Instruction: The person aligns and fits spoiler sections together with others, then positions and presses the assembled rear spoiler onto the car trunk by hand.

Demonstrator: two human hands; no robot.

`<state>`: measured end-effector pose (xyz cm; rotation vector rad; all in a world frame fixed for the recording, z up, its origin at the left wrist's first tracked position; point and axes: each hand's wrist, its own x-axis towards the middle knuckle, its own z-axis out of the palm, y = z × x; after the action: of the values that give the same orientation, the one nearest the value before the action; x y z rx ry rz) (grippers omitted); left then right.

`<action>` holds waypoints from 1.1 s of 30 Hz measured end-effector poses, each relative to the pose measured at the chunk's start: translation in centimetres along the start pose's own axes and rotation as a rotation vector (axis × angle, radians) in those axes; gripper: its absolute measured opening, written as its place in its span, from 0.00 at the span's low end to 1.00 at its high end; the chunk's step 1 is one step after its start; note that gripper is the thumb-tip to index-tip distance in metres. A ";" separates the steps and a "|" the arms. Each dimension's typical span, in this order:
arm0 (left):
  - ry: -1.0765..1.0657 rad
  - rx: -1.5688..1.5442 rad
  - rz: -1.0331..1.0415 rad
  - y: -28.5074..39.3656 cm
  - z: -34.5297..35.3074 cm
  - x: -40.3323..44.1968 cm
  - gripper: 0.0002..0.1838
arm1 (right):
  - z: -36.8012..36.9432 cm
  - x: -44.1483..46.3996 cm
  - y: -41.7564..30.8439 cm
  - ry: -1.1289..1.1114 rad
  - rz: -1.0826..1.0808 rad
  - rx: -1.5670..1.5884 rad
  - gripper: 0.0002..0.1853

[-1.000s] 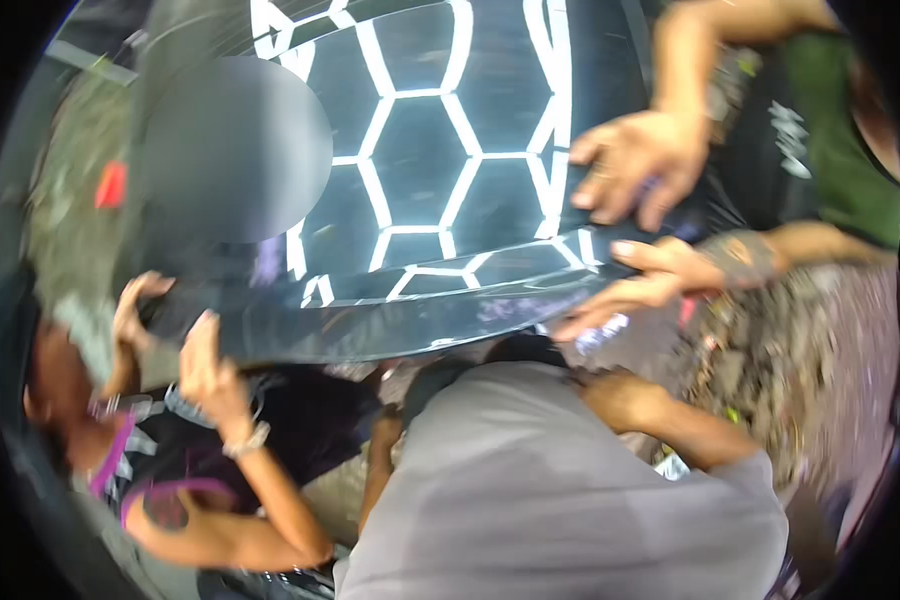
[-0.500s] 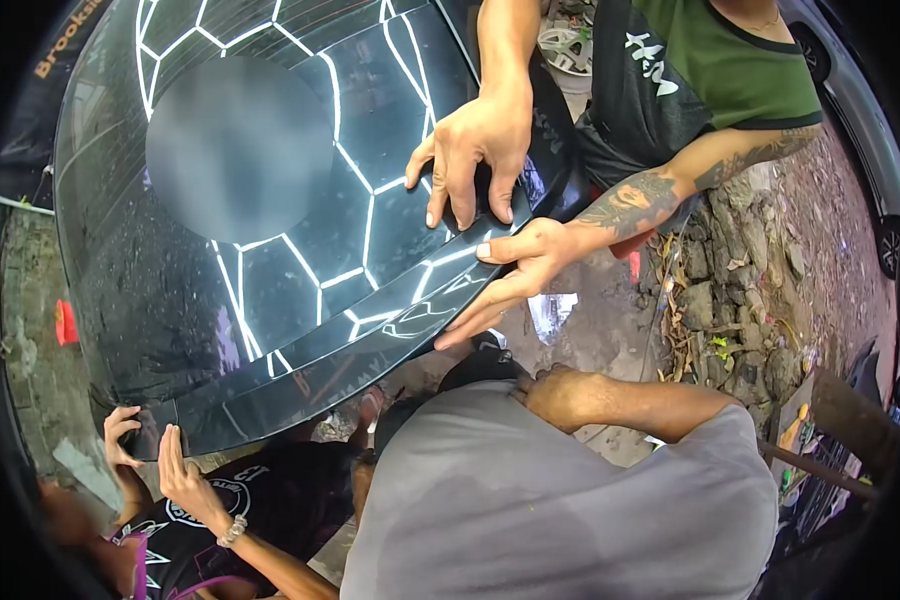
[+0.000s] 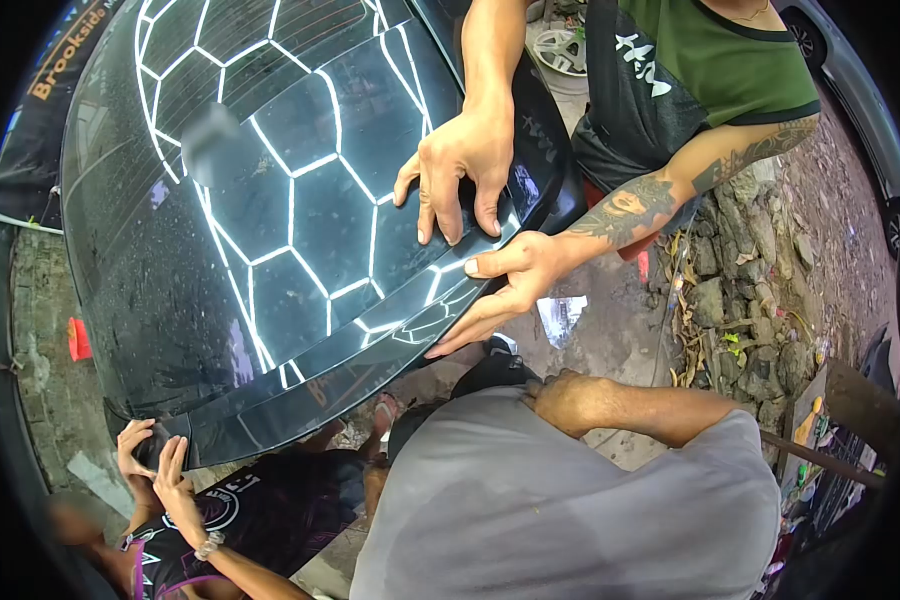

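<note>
My right hand (image 3: 570,400) rests against my waist, beside the black shorts (image 3: 492,372) and the hem of my grey shirt (image 3: 570,500). Its fingers look curled in, their tips hidden; whether they hold anything cannot be seen. My left hand is out of view. Ahead is the glossy dark rear of a car (image 3: 310,200) with a long spoiler strip (image 3: 300,400) along its edge. A co-worker's two hands press and hold the strip's right end. Another person at lower left grips its left end with both hands.
The co-worker in a green and black shirt (image 3: 710,60) stands at right; the other wears a black jersey (image 3: 270,510). A wheel cover (image 3: 560,50) lies behind. Rubble (image 3: 740,310) and a parked car (image 3: 860,110) are at right. A banner (image 3: 60,70) hangs at upper left.
The view has shifted slightly, so the car's rear sits a little lower. Both co-workers' hands stay at the strip's ends. My right hand has not visibly moved.
</note>
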<state>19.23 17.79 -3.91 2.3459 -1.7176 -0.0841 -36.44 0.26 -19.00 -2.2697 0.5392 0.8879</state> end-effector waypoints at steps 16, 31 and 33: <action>-0.523 -0.271 -0.441 3.4 43.7 -17.3 0.26 | 1.8 -0.8 5.3 0.148 -0.120 -0.091 0.32; 1.073 -1.396 -0.473 5.8 11.5 -2.8 0.23 | -16.5 -12.4 -4.2 0.470 -0.581 0.384 0.25; 1.002 -1.556 -0.334 4.7 9.9 -2.0 0.21 | -19.2 -12.4 -7.0 0.630 -0.633 0.401 0.26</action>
<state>12.39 16.84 -12.64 1.0332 -0.3401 -0.1700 -32.34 -6.19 3.64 -2.1030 0.1939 -0.2405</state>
